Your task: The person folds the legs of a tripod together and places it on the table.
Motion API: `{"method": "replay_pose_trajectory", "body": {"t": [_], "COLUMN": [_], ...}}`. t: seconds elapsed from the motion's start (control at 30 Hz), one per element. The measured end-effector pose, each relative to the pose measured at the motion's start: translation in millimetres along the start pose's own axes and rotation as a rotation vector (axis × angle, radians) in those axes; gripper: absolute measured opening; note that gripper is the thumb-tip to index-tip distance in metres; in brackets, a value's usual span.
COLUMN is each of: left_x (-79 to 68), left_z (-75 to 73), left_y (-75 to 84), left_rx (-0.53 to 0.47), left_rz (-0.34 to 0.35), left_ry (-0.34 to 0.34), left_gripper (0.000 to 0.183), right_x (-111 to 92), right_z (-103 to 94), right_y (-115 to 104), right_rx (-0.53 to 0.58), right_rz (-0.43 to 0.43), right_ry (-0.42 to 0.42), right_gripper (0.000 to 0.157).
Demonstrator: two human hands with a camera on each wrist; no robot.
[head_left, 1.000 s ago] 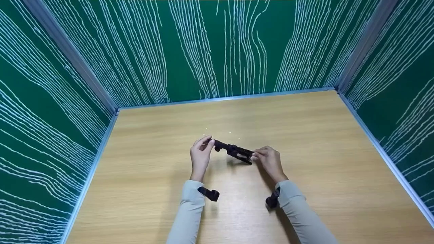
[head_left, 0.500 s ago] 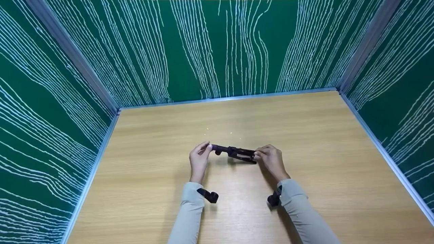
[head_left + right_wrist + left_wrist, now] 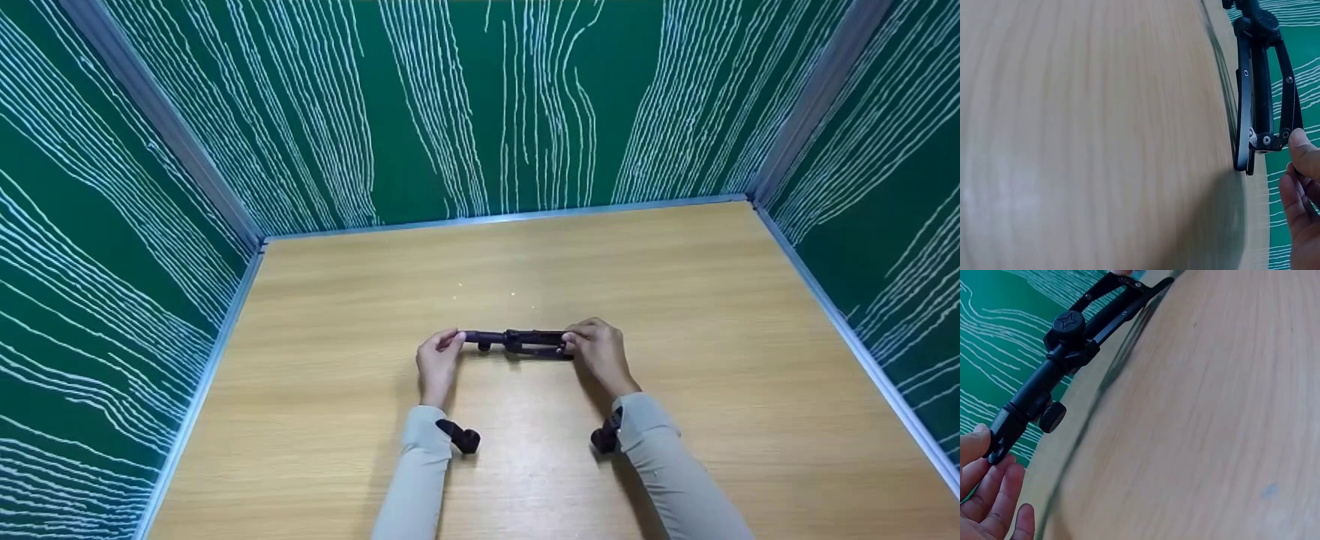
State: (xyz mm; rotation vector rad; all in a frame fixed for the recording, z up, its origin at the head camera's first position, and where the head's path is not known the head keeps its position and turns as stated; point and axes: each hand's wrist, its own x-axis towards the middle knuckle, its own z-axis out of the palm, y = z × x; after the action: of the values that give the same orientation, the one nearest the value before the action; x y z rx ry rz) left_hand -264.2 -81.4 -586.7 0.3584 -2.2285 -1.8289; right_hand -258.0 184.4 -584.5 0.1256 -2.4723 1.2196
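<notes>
A small black tripod (image 3: 514, 341) with its legs folded together is held above the table, lying nearly level from side to side. My left hand (image 3: 437, 367) pinches the end of its centre tube between thumb and fingers. At the other end, the thumb and fingers of my right hand (image 3: 600, 356) pinch a leg. The left wrist view shows a round knob on the tripod (image 3: 1033, 385) near its collar and a smaller screw knob (image 3: 1053, 417) on the tube. In the right wrist view, small silver screws join the legs and braces (image 3: 1266, 140).
The wooden table (image 3: 337, 315) carries a few tiny pale specks (image 3: 513, 294) beyond the tripod. Green panels (image 3: 405, 180) with white wavy lines enclose its back and sides. Each sleeve cuff has a black wrist camera, on the left (image 3: 466, 439) and the right (image 3: 604, 439).
The tripod has swung from a slant to nearly level, its left end coming down toward the person with my left hand. My right hand has shifted slightly right and keeps its pinch.
</notes>
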Motion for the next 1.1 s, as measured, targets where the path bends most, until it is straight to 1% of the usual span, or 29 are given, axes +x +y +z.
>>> {"method": "replay_pose_trajectory", "body": {"t": [0.2,0.37,0.53,0.7,0.8,0.97,1.1], "left_x": [-2.6,-2.2,-1.6,-2.5,-3.4,-2.9,-2.2], "left_z": [-1.4,-1.9,-2.7,-3.4,-3.9,-2.7,-1.9], "left_y": [-6.0,-9.1,-12.0,-12.4,-11.4,-11.4,-11.3], "left_rx": [0.050,0.033,0.012,-0.030,-0.037,-0.020,-0.007], "left_rz": [-0.023,-0.048,-0.067,-0.082,-0.070,-0.043,-0.043], "left_ry": [-0.012,-0.041,-0.044,-0.066,-0.077,-0.088,-0.097], "left_gripper": [0.023,0.022,0.024,0.025,0.025,0.025,0.025], "right_x": [-2.0,-5.2,-6.4,-7.0,-7.5,-8.6,-8.7], "right_z": [1.2,2.9,4.8,4.7,3.9,1.4,0.7], "right_y": [-1.7,-2.1,-1.6,-2.1,-2.9,-3.3,-2.8], "right_rx": [-0.029,-0.050,-0.054,-0.037,-0.017,0.021,0.035], "right_rz": [-0.015,-0.038,-0.049,-0.027,-0.009,0.027,0.056], "right_ry": [-0.009,-0.003,0.006,0.012,0.012,0.015,0.015], "right_gripper": [0.013,0.010,0.009,0.009,0.009,0.011,0.013]}}
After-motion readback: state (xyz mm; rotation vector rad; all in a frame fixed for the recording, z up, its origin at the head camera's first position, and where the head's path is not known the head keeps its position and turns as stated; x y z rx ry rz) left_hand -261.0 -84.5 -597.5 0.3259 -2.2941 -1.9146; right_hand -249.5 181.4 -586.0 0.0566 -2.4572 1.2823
